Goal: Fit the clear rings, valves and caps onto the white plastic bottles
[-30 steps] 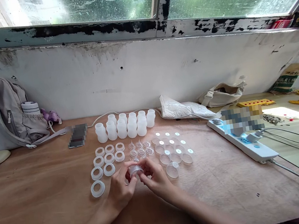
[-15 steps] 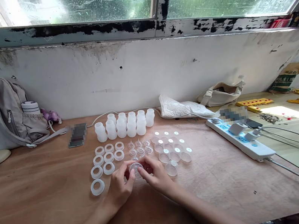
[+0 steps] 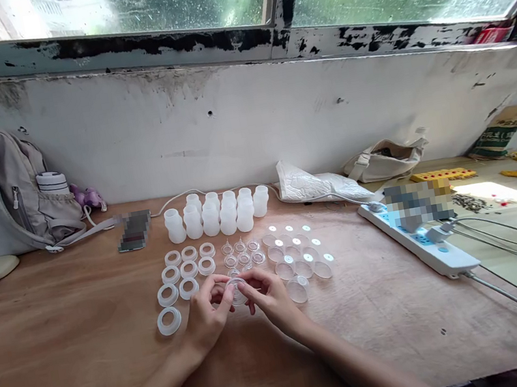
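Left hand (image 3: 209,311) and right hand (image 3: 268,294) pinched one clear round part (image 3: 239,296).
It was near centre, white rings (image 3: 189,275) left, clear cups (image 3: 304,270) right, white bottles (image 3: 210,222) on the far side.

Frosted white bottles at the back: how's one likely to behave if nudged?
The bottles look like translucent plastic, so probably light if empty. Standing upright, taller than wide, one could tip. They're packed close, so a push would likely jostle neighbours.
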A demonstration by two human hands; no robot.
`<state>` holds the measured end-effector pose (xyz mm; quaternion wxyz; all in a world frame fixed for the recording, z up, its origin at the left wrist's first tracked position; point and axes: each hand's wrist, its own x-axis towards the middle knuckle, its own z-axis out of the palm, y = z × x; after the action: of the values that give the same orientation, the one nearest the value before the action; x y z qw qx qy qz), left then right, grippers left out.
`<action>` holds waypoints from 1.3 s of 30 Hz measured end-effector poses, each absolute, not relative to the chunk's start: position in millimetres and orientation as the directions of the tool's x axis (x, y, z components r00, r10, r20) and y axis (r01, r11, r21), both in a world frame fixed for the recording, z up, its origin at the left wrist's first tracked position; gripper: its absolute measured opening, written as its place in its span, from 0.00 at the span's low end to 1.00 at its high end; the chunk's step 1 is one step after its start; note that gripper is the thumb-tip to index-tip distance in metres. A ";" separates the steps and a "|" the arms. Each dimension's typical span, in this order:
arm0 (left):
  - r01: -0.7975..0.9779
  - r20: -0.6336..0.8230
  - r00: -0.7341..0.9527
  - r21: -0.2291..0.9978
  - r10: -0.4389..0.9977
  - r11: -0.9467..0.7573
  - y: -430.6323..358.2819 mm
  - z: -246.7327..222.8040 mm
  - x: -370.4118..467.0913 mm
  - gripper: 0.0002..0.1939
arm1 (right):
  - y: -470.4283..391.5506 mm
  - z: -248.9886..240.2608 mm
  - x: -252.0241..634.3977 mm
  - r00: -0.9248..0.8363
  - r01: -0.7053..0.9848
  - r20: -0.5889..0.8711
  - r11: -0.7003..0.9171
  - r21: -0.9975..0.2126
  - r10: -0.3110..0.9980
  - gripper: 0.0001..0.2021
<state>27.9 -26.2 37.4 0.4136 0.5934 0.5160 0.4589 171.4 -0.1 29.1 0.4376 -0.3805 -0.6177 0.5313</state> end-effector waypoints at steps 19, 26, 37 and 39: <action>0.358 0.155 0.070 0.918 0.985 -0.170 -27.1 35.0 29.6 0.07 | 0.2 27.4 170.5 -0.316 0.199 0.214 0.284 -0.938 0.925 0.09; 0.388 0.162 0.056 0.906 0.985 -0.171 -27.2 35.9 30.3 0.07 | -0.1 27.8 169.7 -0.311 0.200 0.243 0.313 -0.928 0.919 0.09; 0.379 0.197 0.067 0.902 0.978 -0.208 -26.7 32.5 29.6 0.08 | 0.2 27.8 171.4 -0.320 0.257 0.301 0.388 -0.885 0.898 0.09; 0.360 0.199 0.071 0.909 0.978 -0.211 -25.8 32.7 29.1 0.09 | 0.1 27.7 171.8 -0.323 0.238 0.280 0.364 -0.901 0.904 0.09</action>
<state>29.1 -25.8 32.7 0.3512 0.6419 0.5209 0.4397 171.8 0.1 27.7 0.4209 -0.4020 -0.7104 0.3958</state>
